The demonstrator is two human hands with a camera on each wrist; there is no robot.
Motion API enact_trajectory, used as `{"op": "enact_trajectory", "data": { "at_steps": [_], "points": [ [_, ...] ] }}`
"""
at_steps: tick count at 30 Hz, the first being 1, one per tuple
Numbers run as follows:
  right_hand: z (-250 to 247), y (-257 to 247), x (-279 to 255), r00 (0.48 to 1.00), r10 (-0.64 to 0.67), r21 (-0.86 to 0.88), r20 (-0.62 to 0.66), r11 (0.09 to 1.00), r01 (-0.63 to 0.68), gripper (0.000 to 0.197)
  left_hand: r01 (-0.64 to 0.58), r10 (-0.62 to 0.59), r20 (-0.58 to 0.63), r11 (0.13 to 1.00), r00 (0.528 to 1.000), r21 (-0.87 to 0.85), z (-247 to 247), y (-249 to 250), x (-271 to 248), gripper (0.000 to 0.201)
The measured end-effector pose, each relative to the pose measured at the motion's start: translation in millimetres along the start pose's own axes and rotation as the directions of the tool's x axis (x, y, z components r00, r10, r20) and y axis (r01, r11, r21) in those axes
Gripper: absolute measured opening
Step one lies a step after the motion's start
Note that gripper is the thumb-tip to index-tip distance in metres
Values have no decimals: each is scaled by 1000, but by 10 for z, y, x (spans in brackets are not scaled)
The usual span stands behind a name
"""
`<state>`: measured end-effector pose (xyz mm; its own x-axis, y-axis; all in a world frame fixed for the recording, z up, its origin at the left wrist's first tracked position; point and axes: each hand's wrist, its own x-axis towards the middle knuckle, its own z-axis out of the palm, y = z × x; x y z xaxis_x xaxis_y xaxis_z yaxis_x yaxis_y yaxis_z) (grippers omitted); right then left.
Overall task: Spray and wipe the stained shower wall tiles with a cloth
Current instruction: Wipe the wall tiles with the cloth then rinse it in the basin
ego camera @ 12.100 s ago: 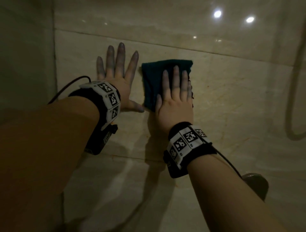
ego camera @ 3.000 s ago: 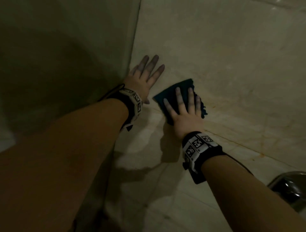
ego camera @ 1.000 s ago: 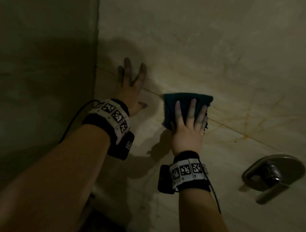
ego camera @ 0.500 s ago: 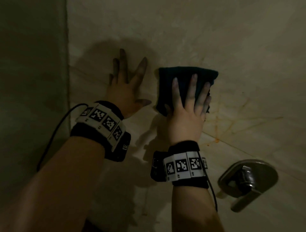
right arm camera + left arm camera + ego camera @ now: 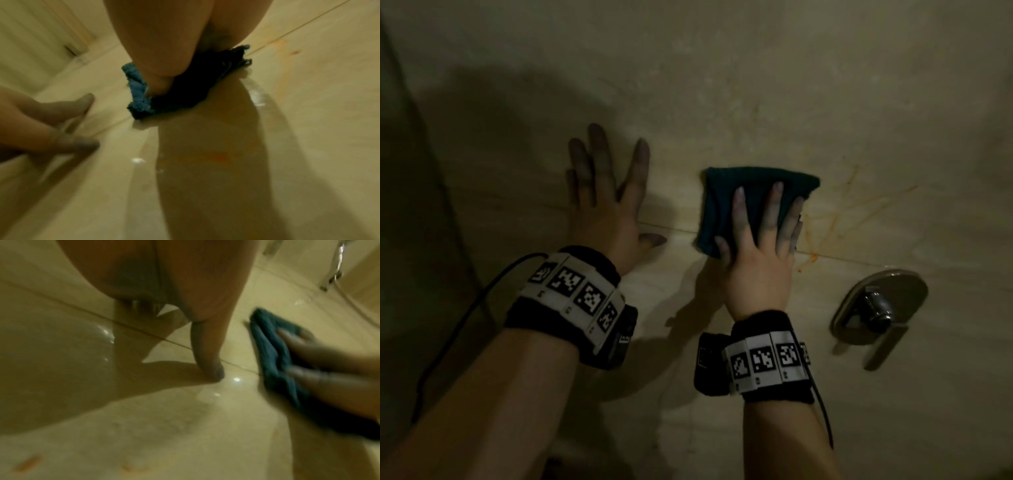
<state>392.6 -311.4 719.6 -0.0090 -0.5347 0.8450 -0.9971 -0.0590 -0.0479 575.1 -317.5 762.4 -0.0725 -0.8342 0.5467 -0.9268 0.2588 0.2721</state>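
A folded dark teal cloth (image 5: pixel 753 198) lies flat against the beige wall tiles (image 5: pixel 756 85). My right hand (image 5: pixel 756 246) presses it to the wall with straight, spread fingers. Orange stain streaks (image 5: pixel 835 219) mark the tile just right of the cloth, along the grout line. My left hand (image 5: pixel 606 202) rests flat on the wall to the cloth's left, fingers spread, holding nothing. In the left wrist view the cloth (image 5: pixel 273 353) shows at the right under the right hand's fingers. In the right wrist view the cloth (image 5: pixel 185 84) sits under my palm, with orange stains (image 5: pixel 281 47) beside it.
A metal shower valve plate with a lever handle (image 5: pixel 880 308) is mounted on the wall at lower right of the cloth. The wall corner (image 5: pixel 424 164) runs down the left side. A shower rail or hose (image 5: pixel 333 269) shows at the upper right in the left wrist view.
Over the last second both hands slid along the wall, and the cloth now lies nearer the orange streaks. Both hands stay flat on the wall.
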Motion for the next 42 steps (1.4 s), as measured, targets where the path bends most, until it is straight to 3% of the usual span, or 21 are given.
{"op": "enact_trajectory", "data": {
  "at_steps": [8, 12, 22, 28, 33, 36, 39, 42],
  "points": [
    [-93, 72, 61, 997, 61, 36, 52, 997, -63, 64, -48, 48, -105, 999, 993, -4, -16, 190, 6, 100],
    [-274, 198, 339, 992, 112, 63, 53, 991, -116, 65, -97, 99, -85, 995, 991, 22, 6, 346, 46, 99],
    [-419, 420, 515, 998, 65, 73, 18, 995, -66, 64, -63, 61, -112, 998, 992, -10, -14, 462, -11, 97],
    [-393, 409, 491, 998, 60, 108, -26, 992, -57, 63, -97, 98, -32, 995, 995, 7, -45, 463, 7, 97],
    [-433, 280, 522, 993, 117, 146, 25, 982, -120, 63, -115, 115, -26, 993, 993, -5, -64, 356, -5, 97],
    [-437, 146, 593, 992, 127, 163, 7, 978, -127, 61, -69, 69, 8, 998, 998, 13, -91, 221, -36, 98],
    [-438, -29, 686, 995, 95, 164, 27, 982, -98, 61, -8, 3, 91, 998, 996, 56, -130, 38, -69, 97],
    [-383, -299, 760, 1000, -15, 121, -13, 992, 16, 64, 12, -17, 105, 999, 994, 48, -157, -49, -90, 95]
  ]
}}
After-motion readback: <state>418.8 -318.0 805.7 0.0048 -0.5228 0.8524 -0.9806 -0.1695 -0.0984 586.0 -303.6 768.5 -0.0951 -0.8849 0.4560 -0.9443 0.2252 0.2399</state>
